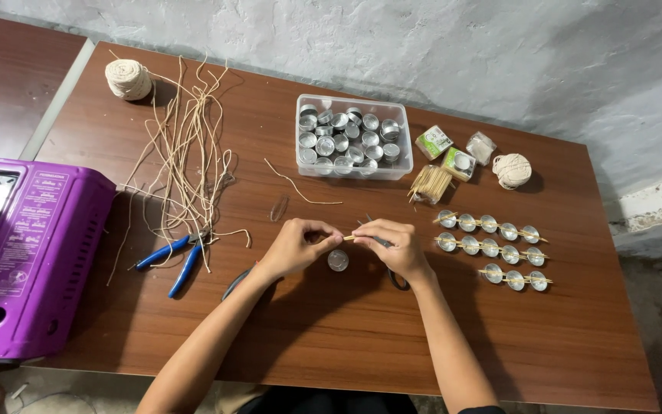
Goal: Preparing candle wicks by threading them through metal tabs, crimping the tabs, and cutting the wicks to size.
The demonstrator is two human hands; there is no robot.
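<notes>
My left hand (pixel 294 244) and right hand (pixel 394 244) meet over the middle of the brown desk (pixel 346 337). The fingers of both are pressed together, pinching the two ends of a thin wooden stick (pixel 349 238) held level between them. Just under it, on the desk, sits one small metal cup (pixel 338 260).

The near half of the desk is bare wood, with room to move around my forearms. Its near edge runs off the bottom of the view. On the left a purple box (pixel 28 261) overhangs the desk's left edge and is cut off by the frame.

A dark tool (pixel 397 277) lies under my right hand, mostly hidden; I cannot tell what it is. Something dark also peeks out beside my left wrist.

Far from me stands one clear tub (pixel 354 170) full of metal cups, too many to count. Right of my hands are three rows of cups on sticks (pixel 492 249): five, five and three. I count two balls of string (pixel 128 78), one far left and one far right, one pair of blue pliers (pixel 170 257), a loose tangle of cut strings (pixel 189 153), a bundle of sticks (pixel 429 184) and three small packets (pixel 457 152).
</notes>
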